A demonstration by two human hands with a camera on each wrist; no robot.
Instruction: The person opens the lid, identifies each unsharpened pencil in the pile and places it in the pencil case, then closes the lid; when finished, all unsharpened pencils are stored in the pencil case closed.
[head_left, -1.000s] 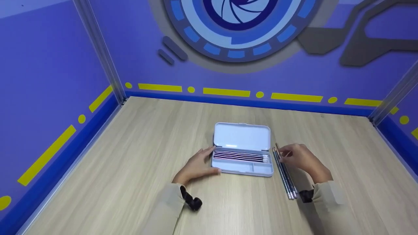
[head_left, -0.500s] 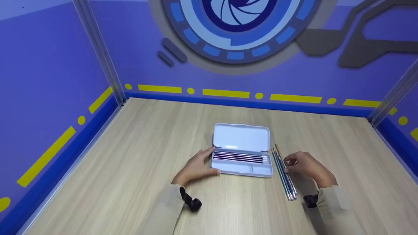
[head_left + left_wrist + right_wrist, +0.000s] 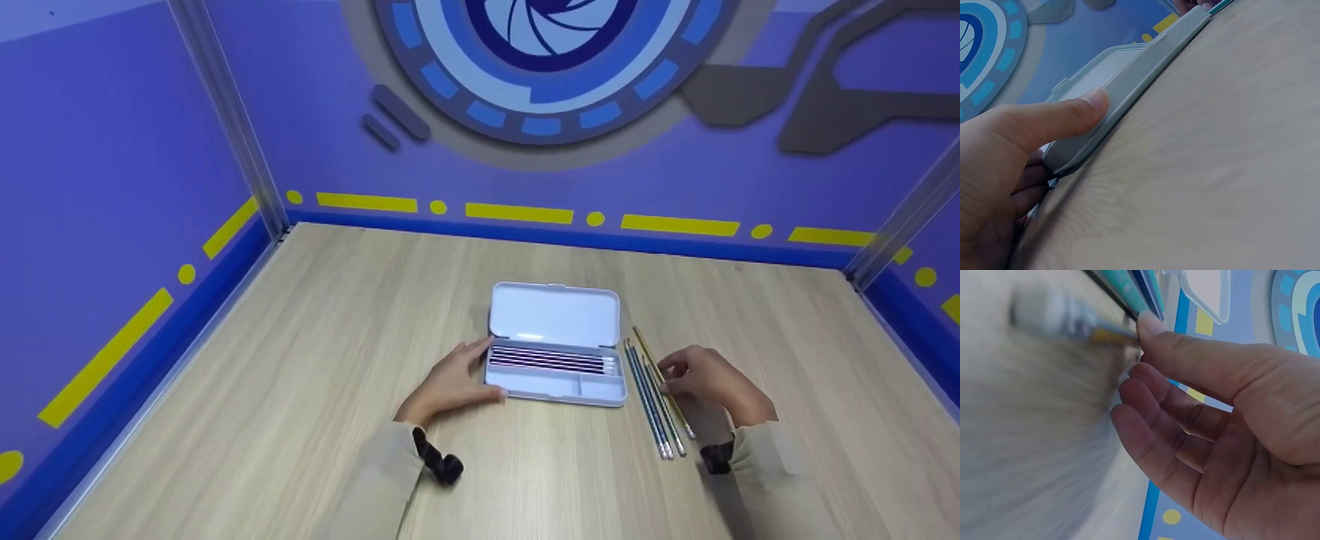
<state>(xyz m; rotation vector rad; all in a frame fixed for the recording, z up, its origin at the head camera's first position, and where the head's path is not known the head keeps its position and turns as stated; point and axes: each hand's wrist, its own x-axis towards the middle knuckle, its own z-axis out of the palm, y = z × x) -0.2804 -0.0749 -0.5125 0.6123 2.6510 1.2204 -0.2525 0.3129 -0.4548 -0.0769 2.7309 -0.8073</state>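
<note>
An open white pencil case (image 3: 555,313) stands on the table, with several dark striped pencils (image 3: 551,360) lying in its rear compartment. My left hand (image 3: 450,384) holds the case's left end; in the left wrist view its thumb (image 3: 1086,109) presses the front wall and the other fingers reach round the end. To the right of the case, my right hand (image 3: 709,384) pinches a yellow pencil (image 3: 683,420) between thumb and fingers. Beside it lie several teal and dark pencils (image 3: 651,409). In the right wrist view, the blurred eraser end of the yellow pencil (image 3: 1061,315) points away from my thumb.
The wooden table (image 3: 360,300) is bordered by a purple-blue back wall (image 3: 525,195) and side panels. The case's front tray (image 3: 532,383) has a small divided section at its right.
My right hand has shifted slightly right and toward me. The yellow pencil has come away from the bundle, its eraser end swinging right. My left hand and the case stay put.
</note>
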